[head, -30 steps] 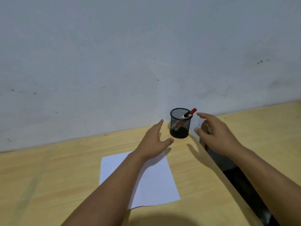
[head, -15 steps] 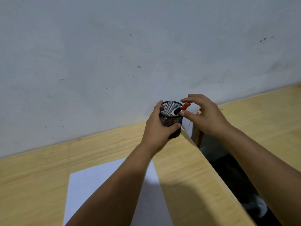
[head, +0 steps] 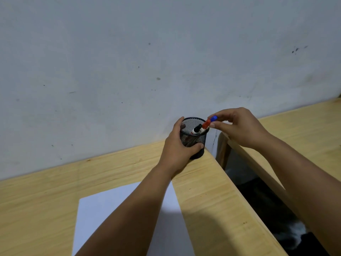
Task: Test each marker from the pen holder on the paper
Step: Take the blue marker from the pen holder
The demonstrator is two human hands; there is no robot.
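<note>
Left hand: I saw my left hand (head: 177,145) wrapped around the black mesh pen holder (head: 193,137), thumb across its front wall and fingers curled round the far side, closed firmly on it.
Right hand: my right hand (head: 238,126) was up at the holder's rim, thumb and forefinger pinched together on the blue cap (head: 213,118) of a marker; the other fingers were loosely curled.
Blue marker: I could see only its cap between the fingertips; the barrel was hidden, so I could not tell how far it stood out of the holder.
Red marker: a red-capped marker (head: 205,124) leaned against the holder's right rim, cap sticking out above the mesh, just beside my right thumb.
Black marker: a black-capped one (head: 197,128) sat lower inside, tilted the same way, beside the red.
Pen holder: it stood upright on the near wooden table (head: 129,169), close to its back right corner and near the wall (head: 129,61).
Paper: the white sheet (head: 103,218) lay flat on the same table, nearer me, well apart from the holder; my left forearm crossed over its right part.
Paper surface: what I could see of it looked blank.
Second table: another wooden top (head: 304,130) stood to the right, with a dark gap between the two; my right arm reached over that gap.
</note>
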